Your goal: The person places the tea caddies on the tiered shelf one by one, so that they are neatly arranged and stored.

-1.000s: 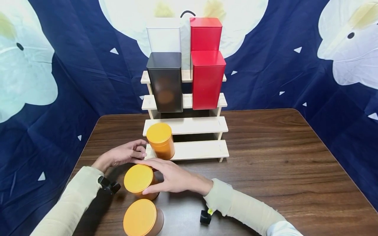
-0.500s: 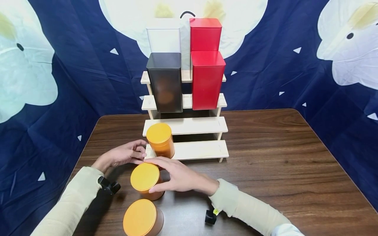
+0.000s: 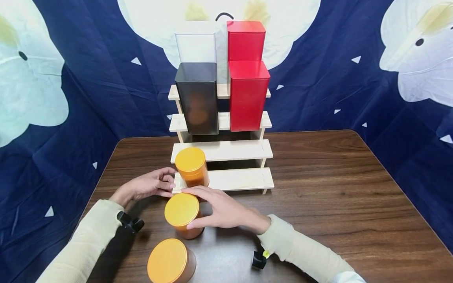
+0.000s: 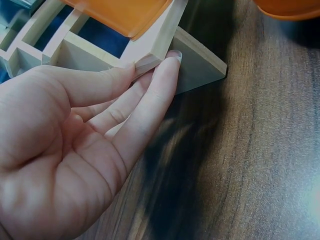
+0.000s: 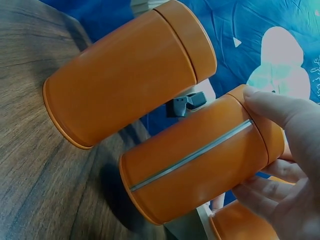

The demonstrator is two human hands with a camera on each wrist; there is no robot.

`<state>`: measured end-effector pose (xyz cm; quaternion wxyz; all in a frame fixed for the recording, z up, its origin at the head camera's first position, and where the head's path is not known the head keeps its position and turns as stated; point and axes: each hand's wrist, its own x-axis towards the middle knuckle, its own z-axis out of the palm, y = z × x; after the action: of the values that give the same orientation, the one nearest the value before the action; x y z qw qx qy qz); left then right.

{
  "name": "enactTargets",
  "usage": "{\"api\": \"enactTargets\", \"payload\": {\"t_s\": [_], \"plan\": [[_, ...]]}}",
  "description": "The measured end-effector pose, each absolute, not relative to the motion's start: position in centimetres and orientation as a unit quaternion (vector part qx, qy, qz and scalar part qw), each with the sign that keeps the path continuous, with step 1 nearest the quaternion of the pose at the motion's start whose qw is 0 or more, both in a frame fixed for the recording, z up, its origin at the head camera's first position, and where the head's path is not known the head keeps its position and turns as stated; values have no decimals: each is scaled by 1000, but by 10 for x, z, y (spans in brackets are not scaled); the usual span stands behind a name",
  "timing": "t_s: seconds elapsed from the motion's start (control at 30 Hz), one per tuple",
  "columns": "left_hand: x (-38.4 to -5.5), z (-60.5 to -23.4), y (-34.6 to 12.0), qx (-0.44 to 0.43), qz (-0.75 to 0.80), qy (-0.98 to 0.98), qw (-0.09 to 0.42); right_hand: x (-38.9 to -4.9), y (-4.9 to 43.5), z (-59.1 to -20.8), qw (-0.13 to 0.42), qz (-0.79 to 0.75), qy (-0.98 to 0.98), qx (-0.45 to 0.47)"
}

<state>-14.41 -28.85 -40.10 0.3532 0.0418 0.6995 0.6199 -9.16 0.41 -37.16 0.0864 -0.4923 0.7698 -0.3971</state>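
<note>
My right hand [image 3: 226, 210] grips a round orange tin [image 3: 181, 209] near its lid, thumb on one side and fingers on the other. In the right wrist view a pale seam runs down the side of this tin [image 5: 197, 167]; whether its base touches the table I cannot tell. My left hand [image 3: 148, 184] pinches the left end of the lowest board of a stepped wooden rack [image 3: 240, 179], as the left wrist view shows at the board's corner [image 4: 150, 57]. A second orange tin [image 3: 191, 162] stands on that board's left end. Nearest me stands a third orange tin [image 3: 168, 261].
On the rack's upper steps stand tall square tins: a black one [image 3: 197, 102], a white one [image 3: 196, 47] behind it, a red one [image 3: 249, 98] and another red one [image 3: 245, 41] behind. Blue patterned cloth [image 3: 318, 106] surrounds the brown wooden table [image 3: 336, 204].
My right hand has moved the gripped orange tin to the right and slightly toward the rack, away from the nearest tin. The left hand stays at the board's end.
</note>
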Motion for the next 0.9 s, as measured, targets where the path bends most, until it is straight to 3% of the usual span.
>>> {"api": "enactTargets", "payload": {"t_s": [0.9], "plan": [[-144,-398,-287,37,619,700,354,-92,34,-358,74,-424,783,-450]]}}
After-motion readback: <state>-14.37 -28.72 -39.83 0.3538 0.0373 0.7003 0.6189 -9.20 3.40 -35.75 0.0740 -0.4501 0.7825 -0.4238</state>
